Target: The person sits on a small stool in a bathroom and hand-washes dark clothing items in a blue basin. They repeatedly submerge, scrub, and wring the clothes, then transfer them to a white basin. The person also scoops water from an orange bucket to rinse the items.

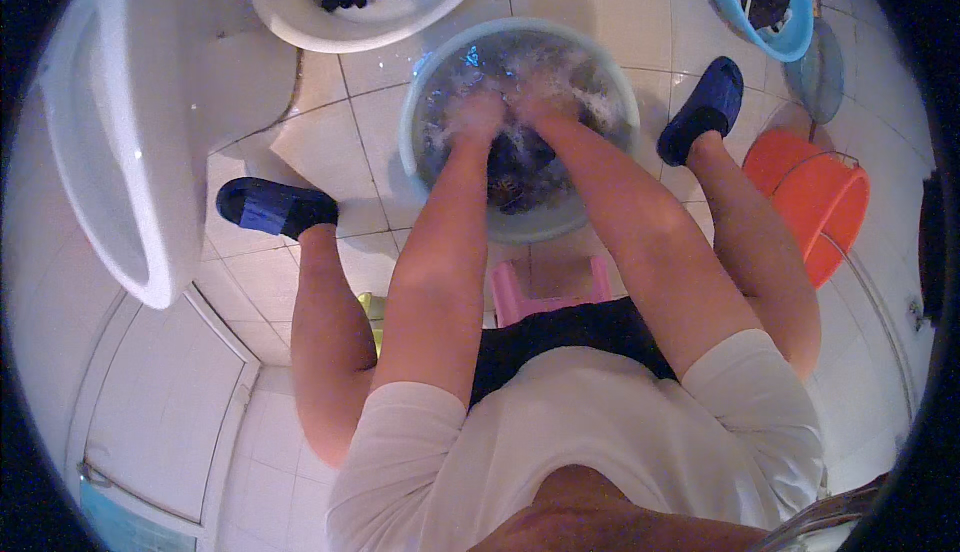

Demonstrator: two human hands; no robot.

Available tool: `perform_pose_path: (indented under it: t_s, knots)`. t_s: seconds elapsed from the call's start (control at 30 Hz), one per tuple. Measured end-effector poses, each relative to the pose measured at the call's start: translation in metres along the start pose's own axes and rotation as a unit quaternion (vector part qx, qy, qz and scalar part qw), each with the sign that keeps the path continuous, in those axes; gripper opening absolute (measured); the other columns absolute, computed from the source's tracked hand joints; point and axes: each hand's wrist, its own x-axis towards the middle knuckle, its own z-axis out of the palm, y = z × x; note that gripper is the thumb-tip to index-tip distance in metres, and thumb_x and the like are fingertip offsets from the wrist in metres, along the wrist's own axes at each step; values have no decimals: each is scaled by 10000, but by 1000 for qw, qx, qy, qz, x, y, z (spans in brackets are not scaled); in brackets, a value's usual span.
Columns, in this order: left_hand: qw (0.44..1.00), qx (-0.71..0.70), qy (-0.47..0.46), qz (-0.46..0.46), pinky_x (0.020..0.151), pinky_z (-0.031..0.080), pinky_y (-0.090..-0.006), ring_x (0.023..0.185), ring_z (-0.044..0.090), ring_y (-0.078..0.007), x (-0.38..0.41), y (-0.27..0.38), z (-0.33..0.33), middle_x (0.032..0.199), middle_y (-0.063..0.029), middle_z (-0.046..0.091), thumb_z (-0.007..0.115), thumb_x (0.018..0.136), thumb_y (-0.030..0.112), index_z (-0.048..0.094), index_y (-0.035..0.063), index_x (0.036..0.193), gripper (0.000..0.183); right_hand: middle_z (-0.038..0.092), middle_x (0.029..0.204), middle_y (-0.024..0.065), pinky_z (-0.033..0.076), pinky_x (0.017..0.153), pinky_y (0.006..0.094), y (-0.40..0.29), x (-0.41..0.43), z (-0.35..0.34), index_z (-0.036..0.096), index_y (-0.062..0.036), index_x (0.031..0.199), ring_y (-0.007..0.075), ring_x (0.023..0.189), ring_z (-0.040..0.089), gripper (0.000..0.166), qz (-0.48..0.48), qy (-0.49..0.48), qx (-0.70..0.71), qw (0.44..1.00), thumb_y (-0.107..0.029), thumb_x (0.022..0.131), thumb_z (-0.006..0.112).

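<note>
Between my feet stands a round pale-blue basin [407, 128] filled with water. Dark wet cloth [517, 165] lies in it, partly under the surface. Both my left hand [478, 113] and my right hand [551, 105] are down in the splashing water, side by side near the middle of the basin. Spray and motion blur hide the fingers, so I cannot see whether either hand grips the cloth. Foam and bright blue glints show on the water toward the far side.
A cream basin [337, 38] with dark fabric stands beyond, at the upper left. At the upper right a blue basin [799, 26] holds dark and white items. An orange bucket [817, 192] is beside my right leg. Under me is a pink stool [510, 293]; a white washbasin [161, 177] rises at left.
</note>
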Motion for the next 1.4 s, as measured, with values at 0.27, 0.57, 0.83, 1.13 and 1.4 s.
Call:
perform_pose_path:
  t_s: [0.27,0.57,0.83,1.13,1.4]
  knots:
    - [870,-460,46,-172,937,479,-445,967,669,-319,-87,51,-92,1037,-250,723,671,929,619,735,-76,1037,706,543,1443,174,412,1127,405,28,-17,-58,787,-45,1083,338,1288,562,518,41,-66,472,878,-515,869,753]
    - [942,-236,223,-89,949,470,-495,1062,622,-373,-173,47,-88,1200,-267,661,723,902,519,711,-8,1126,572,498,1347,217,465,1043,416,9,-86,-101,722,-111,1223,365,1236,535,601,174,37,348,920,-480,767,849]
    - [979,57,191,38,1149,393,-528,1381,415,-556,-152,30,-55,1551,-407,298,681,942,338,352,40,1578,775,389,1557,274,249,1190,665,-6,-96,-84,525,-175,1498,513,1439,342,847,61,-93,135,985,-546,779,778]
    - [994,68,74,46,965,522,-525,1048,654,-460,-72,-8,-27,1228,-311,618,702,883,248,587,34,1339,517,561,1403,308,449,1072,595,3,-45,-41,546,-9,1422,463,1309,546,807,27,-174,111,978,-548,849,724]
    - [980,-178,16,-86,1069,451,-453,1184,622,-361,-41,37,-57,1302,-233,661,609,971,385,680,-61,1220,516,595,1411,244,403,1136,543,4,14,-30,534,-73,1470,448,1293,574,804,44,-272,127,953,-664,927,486]
